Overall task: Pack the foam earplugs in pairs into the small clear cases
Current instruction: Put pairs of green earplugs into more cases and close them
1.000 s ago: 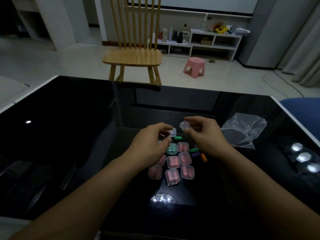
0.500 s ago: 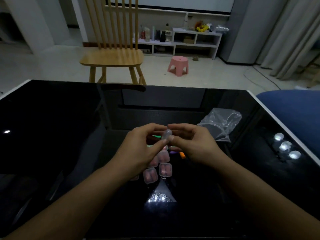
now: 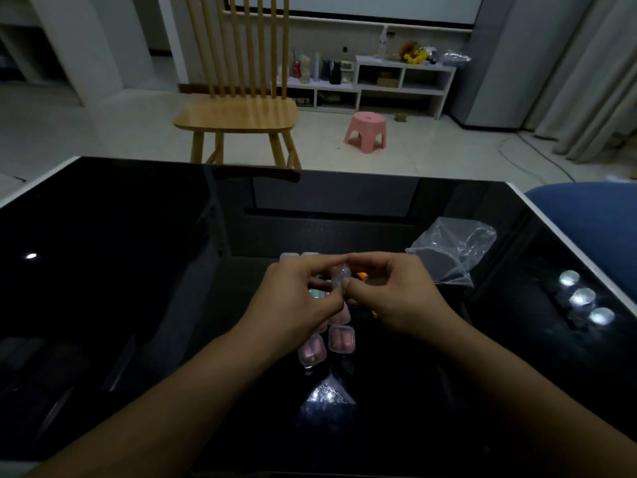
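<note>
My left hand (image 3: pixel 293 298) and my right hand (image 3: pixel 396 291) meet above the middle of the black glass table (image 3: pixel 138 270), both pinching one small clear case (image 3: pixel 339 276) held on edge between the fingertips. Whether it holds earplugs I cannot tell. Below the hands lie closed cases with pink earplugs (image 3: pixel 342 339), (image 3: pixel 312 350); more cases are hidden under the hands. A greenish case (image 3: pixel 315 294) peeks out between the fingers. Two empty clear cases (image 3: pixel 298 256) lie just beyond the left hand. An orange earplug (image 3: pixel 362 277) shows behind the right fingers.
A crumpled clear plastic bag (image 3: pixel 455 250) lies to the right of my hands. Lamp reflections (image 3: pixel 582 298) shine on the glass near the right edge. Beyond the table stand a wooden chair (image 3: pixel 238 115) and a pink stool (image 3: pixel 366 131); a blue seat (image 3: pixel 593 219) is at right.
One second ago each hand held a separate piece apart; they came together half a second ago and now both grip one clear case. The camera view shifted slightly.
</note>
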